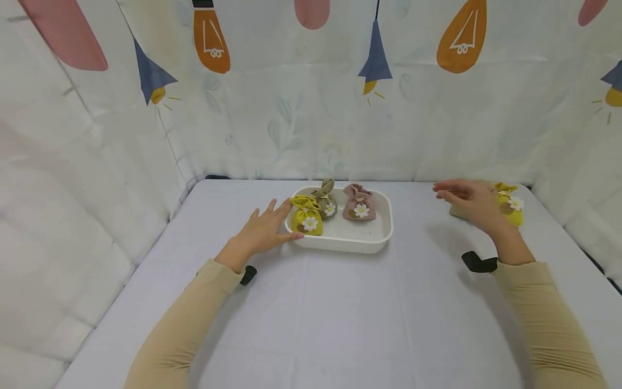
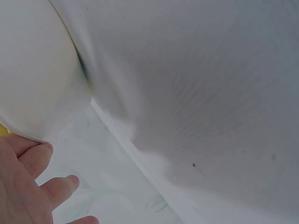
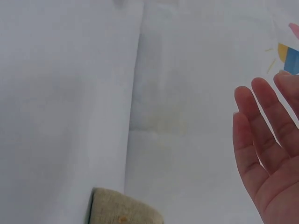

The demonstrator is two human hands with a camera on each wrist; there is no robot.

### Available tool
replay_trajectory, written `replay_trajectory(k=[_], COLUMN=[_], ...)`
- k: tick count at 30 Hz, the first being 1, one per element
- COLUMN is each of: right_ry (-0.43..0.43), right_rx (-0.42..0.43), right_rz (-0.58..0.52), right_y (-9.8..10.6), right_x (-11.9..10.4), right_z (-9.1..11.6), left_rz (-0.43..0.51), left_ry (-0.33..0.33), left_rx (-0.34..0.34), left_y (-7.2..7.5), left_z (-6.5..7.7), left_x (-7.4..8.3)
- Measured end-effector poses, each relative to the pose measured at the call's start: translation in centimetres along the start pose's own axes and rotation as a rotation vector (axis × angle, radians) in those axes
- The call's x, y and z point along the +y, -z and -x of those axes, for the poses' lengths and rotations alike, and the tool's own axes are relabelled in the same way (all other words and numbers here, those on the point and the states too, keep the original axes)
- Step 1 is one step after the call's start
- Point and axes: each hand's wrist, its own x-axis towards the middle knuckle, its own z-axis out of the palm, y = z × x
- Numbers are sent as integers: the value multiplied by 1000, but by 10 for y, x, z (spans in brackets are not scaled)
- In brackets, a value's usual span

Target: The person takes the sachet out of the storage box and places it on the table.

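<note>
A printed white curtain (image 1: 413, 119) hangs behind the pale bench (image 1: 350, 313). On the bench sits a white tray (image 1: 340, 244), its left end touched by the left hand (image 1: 262, 229), fingers outstretched and spread. The right hand (image 1: 473, 202), fingers extended and holding nothing, hovers at the right, partly hiding a yellow pouch (image 1: 512, 217) and a greenish pouch (image 1: 457, 212) on the bench. Inside the tray stand a pink pouch (image 1: 358, 202), a green pouch (image 1: 323, 201) and, nearest the left hand, another yellow pouch (image 1: 306, 210), each bearing a white flower (image 1: 310, 223).
</note>
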Motion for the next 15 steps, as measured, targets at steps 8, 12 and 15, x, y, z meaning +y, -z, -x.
replay_trajectory(k=[8,12,15], right_ry=[-8,-1,1], right_rx=[-66,-92,-131], right_rz=[16,-2,-12], right_y=[-28,-40,-47], right_x=[-7,-8,-10], right_z=[-10,-15,-20], left_rz=[-4,4,4], left_ry=[-3,-7,-8], left_rx=[5,4,5], left_y=[-1,-1,-1], left_z=[0,0,0], left_x=[-1,-1,-1])
